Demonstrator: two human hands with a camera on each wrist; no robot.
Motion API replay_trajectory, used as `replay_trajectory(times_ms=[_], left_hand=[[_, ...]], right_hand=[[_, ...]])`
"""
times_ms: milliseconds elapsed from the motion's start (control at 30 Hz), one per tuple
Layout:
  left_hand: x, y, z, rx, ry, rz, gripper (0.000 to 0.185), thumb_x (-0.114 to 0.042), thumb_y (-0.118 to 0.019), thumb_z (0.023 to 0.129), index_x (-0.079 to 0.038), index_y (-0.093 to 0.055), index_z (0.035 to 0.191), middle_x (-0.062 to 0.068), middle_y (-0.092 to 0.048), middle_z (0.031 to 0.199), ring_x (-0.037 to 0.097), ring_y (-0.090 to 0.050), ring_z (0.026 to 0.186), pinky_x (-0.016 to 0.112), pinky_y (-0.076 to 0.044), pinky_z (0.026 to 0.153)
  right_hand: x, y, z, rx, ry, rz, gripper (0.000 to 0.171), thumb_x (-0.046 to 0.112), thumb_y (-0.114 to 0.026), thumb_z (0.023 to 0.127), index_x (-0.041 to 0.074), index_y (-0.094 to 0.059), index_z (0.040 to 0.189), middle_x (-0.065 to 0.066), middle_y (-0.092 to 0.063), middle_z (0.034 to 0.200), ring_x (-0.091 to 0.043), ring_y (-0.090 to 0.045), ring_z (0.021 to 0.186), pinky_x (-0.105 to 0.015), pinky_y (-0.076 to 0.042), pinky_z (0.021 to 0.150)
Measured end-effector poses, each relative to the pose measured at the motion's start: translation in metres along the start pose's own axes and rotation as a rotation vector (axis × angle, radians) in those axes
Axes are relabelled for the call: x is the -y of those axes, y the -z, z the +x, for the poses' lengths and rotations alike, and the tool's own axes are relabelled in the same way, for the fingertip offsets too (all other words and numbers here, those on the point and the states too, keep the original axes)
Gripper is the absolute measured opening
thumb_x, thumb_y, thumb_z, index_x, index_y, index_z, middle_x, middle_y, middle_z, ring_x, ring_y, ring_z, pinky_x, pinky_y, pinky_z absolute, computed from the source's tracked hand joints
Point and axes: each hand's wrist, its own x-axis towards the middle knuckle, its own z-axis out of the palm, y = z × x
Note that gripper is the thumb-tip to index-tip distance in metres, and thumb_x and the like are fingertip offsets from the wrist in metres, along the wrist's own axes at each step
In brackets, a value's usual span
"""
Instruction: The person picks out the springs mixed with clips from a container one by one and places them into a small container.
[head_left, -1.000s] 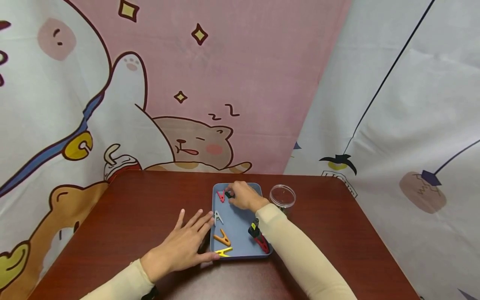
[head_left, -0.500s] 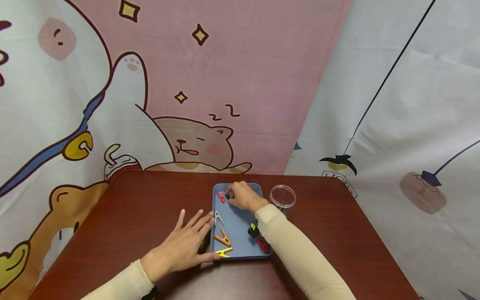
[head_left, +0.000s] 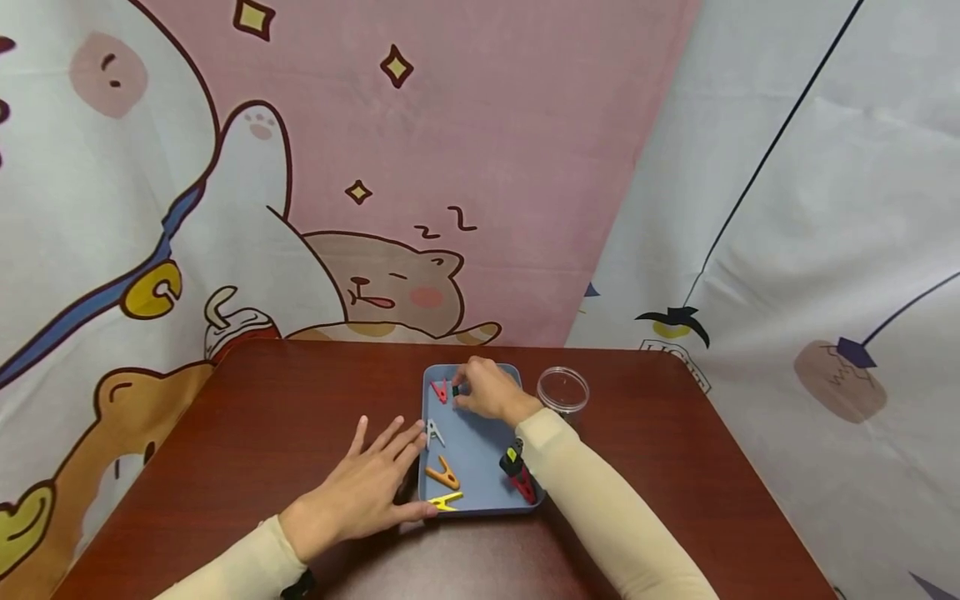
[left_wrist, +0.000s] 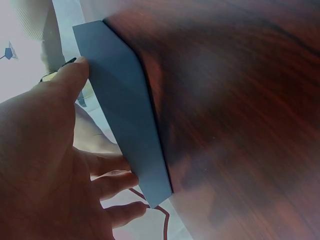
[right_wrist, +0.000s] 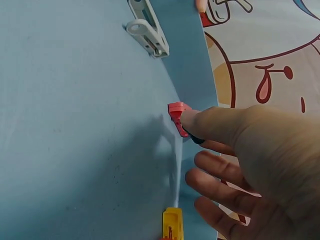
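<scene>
Still almost nothing has moved: the right hand (head_left: 489, 390) keeps pinching the small black clip (head_left: 455, 390) beside the red clip (head_left: 440, 391) at the tray's (head_left: 472, 450) far left corner, while the left hand (head_left: 367, 487) stays flat, fingers spread, against the tray's left edge.

A dark red-brown wooden table (head_left: 262, 417) stands against a pink cartoon-print curtain (head_left: 450, 125); a white printed curtain (head_left: 825, 208) hangs at right.

Matt plastic tray (head_left: 480, 467) (glossy wood table (head_left: 262, 417)).
</scene>
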Motion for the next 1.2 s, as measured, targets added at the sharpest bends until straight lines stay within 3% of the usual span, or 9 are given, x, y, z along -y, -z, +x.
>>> replay_trajectory(times_ms=[367,800,1200], left_hand=[[-0.001,0.001,0.001,-0.009,0.003,-0.011,0.104,-0.081,-0.071,0.103,-0.007,-0.053,0.175,0.012,-0.043,0.189,0.045,-0.034,0.179,0.089,-0.014,0.138],[-0.003,0.002,-0.001,-0.016,-0.005,-0.005,0.105,-0.082,-0.071,0.102,-0.007,-0.054,0.174,0.013,-0.044,0.188,0.046,-0.037,0.177,0.089,-0.018,0.137],[-0.003,0.001,-0.001,-0.010,0.005,-0.003,0.105,-0.082,-0.070,0.103,-0.008,-0.054,0.175,0.012,-0.044,0.189,0.046,-0.036,0.178,0.089,-0.016,0.137]], right_hand=[[0.004,0.013,-0.010,-0.056,0.012,-0.023,0.027,0.028,-0.096,0.099,0.014,-0.086,0.120,-0.005,-0.077,0.127,-0.022,-0.075,0.111,-0.044,-0.067,0.095],[0.012,0.026,-0.030,-0.066,0.043,-0.001,0.031,0.030,-0.096,0.099,0.013,-0.085,0.122,-0.006,-0.078,0.135,-0.025,-0.076,0.119,-0.049,-0.066,0.107],[0.021,0.039,-0.047,-0.102,0.113,-0.039,0.034,0.033,-0.096,0.099,0.014,-0.084,0.125,-0.003,-0.079,0.131,-0.024,-0.077,0.117,-0.046,-0.068,0.101]])
